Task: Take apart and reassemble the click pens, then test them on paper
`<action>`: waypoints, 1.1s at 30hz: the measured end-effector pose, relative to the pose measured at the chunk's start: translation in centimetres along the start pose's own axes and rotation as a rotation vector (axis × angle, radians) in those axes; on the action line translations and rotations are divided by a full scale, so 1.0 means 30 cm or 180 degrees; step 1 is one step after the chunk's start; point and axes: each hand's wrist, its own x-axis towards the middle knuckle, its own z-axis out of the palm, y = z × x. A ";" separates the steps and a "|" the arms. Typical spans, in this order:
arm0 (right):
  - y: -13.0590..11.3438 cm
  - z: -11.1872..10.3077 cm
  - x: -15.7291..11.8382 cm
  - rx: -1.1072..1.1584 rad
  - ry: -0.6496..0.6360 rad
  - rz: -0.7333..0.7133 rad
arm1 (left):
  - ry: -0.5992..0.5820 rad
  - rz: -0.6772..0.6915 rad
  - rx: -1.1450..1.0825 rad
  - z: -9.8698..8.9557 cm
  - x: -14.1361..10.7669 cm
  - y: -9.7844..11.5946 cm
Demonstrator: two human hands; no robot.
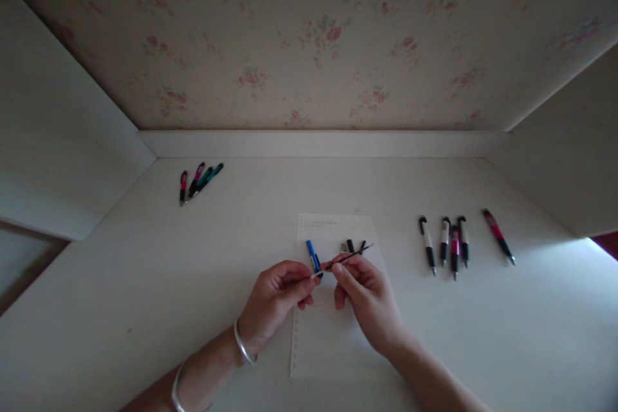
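Observation:
A thin pen refill slants over the paper, dark along most of its length with a pale left end and its point toward the upper right. My left hand pinches the pale end between thumb and fingertips. Thumb and fingers of my right hand are closed around its middle. Just beyond my fingertips, a blue pen barrel lies on the sheet of lined paper. Small black pen parts lie behind my right hand, partly hidden by it.
Several pens in pink, purple and green lie at the back left of the white desk. On the right lie white-and-black pens, a pink pen among them, and another pink pen farther out. Panels flank the desk.

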 end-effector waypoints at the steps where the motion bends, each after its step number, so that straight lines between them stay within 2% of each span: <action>1: -0.002 0.001 0.000 -0.0024 -0.0006 0.0001 | 0.0004 -0.0012 0.0003 0.001 0.000 0.001; 9: 0.002 -0.007 0.009 -0.0313 0.0024 0.0035 | 0.0012 0.0021 0.0100 0.003 -0.003 0.009; 20: 0.002 -0.006 -0.015 -0.0695 -0.0052 -0.0199 | 0.0018 0.0004 0.0233 0.008 -0.005 0.017; 27: -0.003 -0.002 -0.009 -0.0713 -0.0122 -0.0074 | 0.0021 -0.0003 0.0311 0.008 -0.007 0.026; 33: -0.014 0.013 -0.005 -0.0476 -0.0008 0.0137 | 0.0057 0.0088 0.0249 0.009 -0.007 0.014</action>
